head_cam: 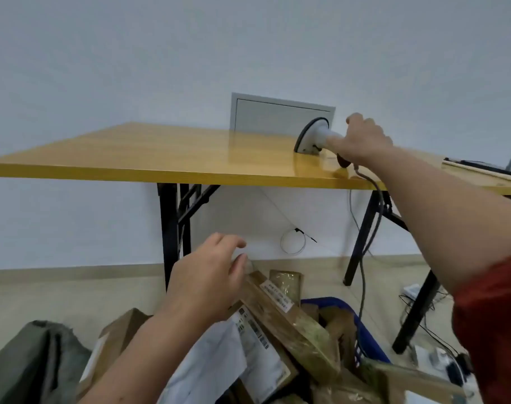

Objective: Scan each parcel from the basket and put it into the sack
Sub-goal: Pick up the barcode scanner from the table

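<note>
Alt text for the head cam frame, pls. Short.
The person's right hand grips the handle of a white barcode scanner resting on a yellow table. The left hand, fingers loose, reaches toward a long brown parcel in a heaped blue basket; a grey-green sack lies at lower left.

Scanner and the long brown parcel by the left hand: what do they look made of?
Scanner: light grey moulded plastic, smooth and slightly glossy, with a dark rim round the head, possibly rubber. Long parcel: brown cardboard, seemingly wrapped in clear tape, judging by the shiny wrinkled glare; a white paper label on it.
</note>
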